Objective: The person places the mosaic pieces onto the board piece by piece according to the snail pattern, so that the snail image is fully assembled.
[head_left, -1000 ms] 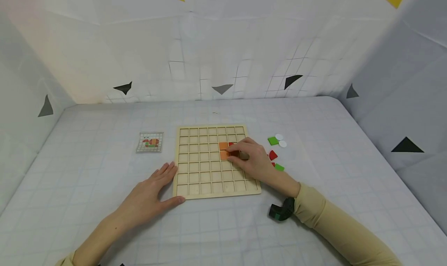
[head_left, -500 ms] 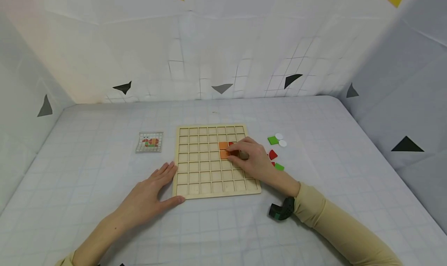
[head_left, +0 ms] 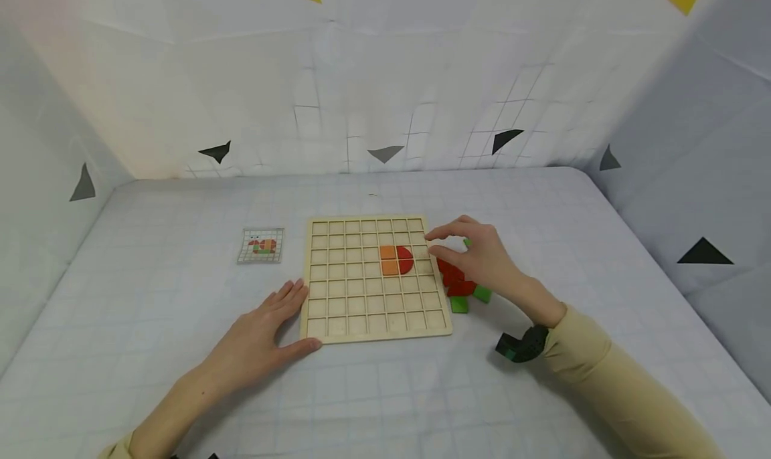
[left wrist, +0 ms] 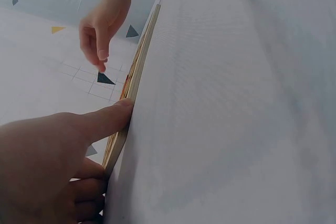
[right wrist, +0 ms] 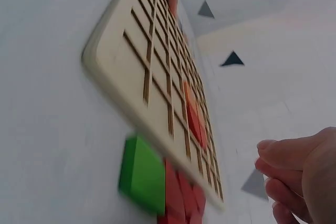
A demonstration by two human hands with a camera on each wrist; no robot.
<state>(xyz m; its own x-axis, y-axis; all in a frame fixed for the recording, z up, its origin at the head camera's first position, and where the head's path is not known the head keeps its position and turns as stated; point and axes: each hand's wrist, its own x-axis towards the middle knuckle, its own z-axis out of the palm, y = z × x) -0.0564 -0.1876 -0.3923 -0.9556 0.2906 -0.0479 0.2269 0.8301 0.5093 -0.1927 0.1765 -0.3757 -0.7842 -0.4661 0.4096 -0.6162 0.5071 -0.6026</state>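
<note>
Pattern card (head_left: 260, 245): flat on the white cloth, left of the board, well apart from it; printed grid with a small red, orange and green figure
Left hand (head_left: 255, 335): grip released; fingers extended to the board's left edge, thumb against the near-left corner; left wrist view shows the thumb tip touching the rim
Gridded wooden board (head_left: 336, 271): flat on the cloth, between the two hands
Orange square tiles (head_left: 389, 260): two, seated in board cells, one behind the other
Red quarter-circle tiles (head_left: 405, 267): two, seated in the cells just right of the orange pair, together a half disc, curve facing right
Right hand (head_left: 482, 255): grip released, over the board's right edge; thumb and index tips apart, gap visible between them
Loose red pieces (head_left: 461, 288): clustered just beside the board's right edge, partly hidden by the right hand; individual shapes unclear
Green square tiles (head_left: 460, 304): one nearest the person, another just right of the red pieces
Black wrist device (head_left: 523, 344): at the right wrist, by the tan sleeve (head_left: 608, 372)
</note>
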